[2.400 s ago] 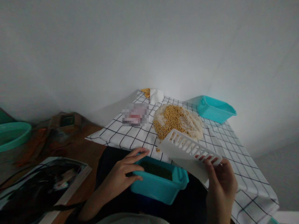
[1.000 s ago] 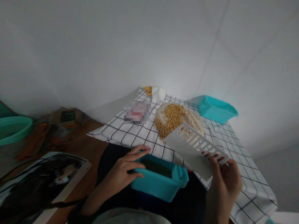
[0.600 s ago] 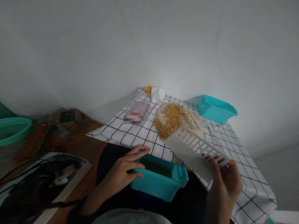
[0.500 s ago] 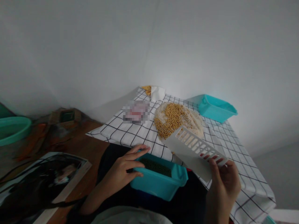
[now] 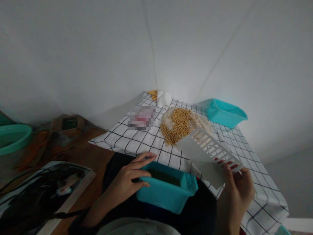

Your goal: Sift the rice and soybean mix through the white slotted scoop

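My left hand (image 5: 132, 176) lies across the left end of a turquoise plastic bin (image 5: 161, 196), its fingers along the far rim and the thumb at the near wall. Small dark green grains (image 5: 165, 177) fill part of this bin, which rests on my lap. Pinched by its slotted edge in my right hand (image 5: 238, 187) is a flat white slotted plastic panel (image 5: 202, 156), tilted above the table's near edge. Just beyond the panel, yellow soybeans (image 5: 179, 122) lie in a pile with whitish grains (image 5: 202, 121).
A black-and-white checked cloth (image 5: 144, 140) covers the table. Toward the back right stands a second turquoise bin (image 5: 226, 114). A blurred-out pinkish item (image 5: 141, 117) and white paper (image 5: 164, 98) lie at the left. On the floor are a green basin (image 5: 14, 138) and a black bag (image 5: 36, 192).
My right hand has shifted slightly right with the white panel. The left hand stays in place on the bin. The view has tilted a little.
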### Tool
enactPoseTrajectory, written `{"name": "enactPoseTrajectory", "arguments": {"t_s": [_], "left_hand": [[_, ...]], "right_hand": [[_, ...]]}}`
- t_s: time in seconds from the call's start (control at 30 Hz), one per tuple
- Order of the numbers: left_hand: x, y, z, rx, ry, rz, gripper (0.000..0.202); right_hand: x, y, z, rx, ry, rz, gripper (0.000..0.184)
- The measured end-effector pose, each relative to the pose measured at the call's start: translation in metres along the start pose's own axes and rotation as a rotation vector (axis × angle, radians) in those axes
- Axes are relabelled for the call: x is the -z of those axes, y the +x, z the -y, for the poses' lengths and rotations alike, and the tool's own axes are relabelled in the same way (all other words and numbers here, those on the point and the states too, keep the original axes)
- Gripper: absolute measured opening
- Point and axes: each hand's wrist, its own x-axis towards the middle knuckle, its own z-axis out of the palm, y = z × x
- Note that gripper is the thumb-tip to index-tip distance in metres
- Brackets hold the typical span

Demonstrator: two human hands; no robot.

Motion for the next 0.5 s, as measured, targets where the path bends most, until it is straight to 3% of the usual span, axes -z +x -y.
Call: {"name": "enactPoseTrajectory", "arguments": {"t_s": [0.27,0.5], "left_hand": [[-0.003,-0.002,0.005,-0.041,-0.013,-0.043,0.013],[-0.007,-0.005,0.009,-0.078,-0.016,-0.087,0.012]], "right_hand": [[-0.021,0.018,-0.009,0.08,-0.066,0.061,0.025],[-0.018,0.012,-0.001,0.052,-0.064,0.126,0.023]]}}
